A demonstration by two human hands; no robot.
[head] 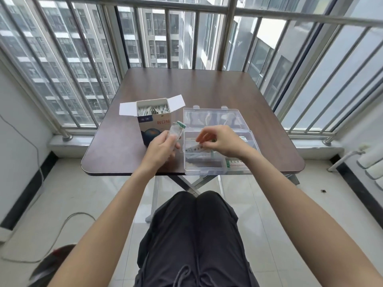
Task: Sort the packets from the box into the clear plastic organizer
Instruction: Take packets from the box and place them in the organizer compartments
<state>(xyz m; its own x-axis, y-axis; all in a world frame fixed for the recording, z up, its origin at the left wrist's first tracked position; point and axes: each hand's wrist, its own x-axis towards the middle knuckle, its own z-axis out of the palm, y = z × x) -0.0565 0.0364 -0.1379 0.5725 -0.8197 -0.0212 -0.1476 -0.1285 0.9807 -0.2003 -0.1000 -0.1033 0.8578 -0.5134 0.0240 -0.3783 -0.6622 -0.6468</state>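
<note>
Mid-sort, by the look of it: the right hand (219,141) hovered over the clear organizer (217,170), fingertips pinching one packet (195,149) just beneath them, ready to drop into a compartment. The left hand (160,149) gripped a small stack of packets (176,130) jutting above its fingers, the box (154,119) just beyond. Next, probably, releasing it flat.

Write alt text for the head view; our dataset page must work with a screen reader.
A seated person's right hand pinches a packet over the open clear plastic organizer, while the left hand holds a small stack of packets. An opened box of packets stands left of it on a brown table.
</note>
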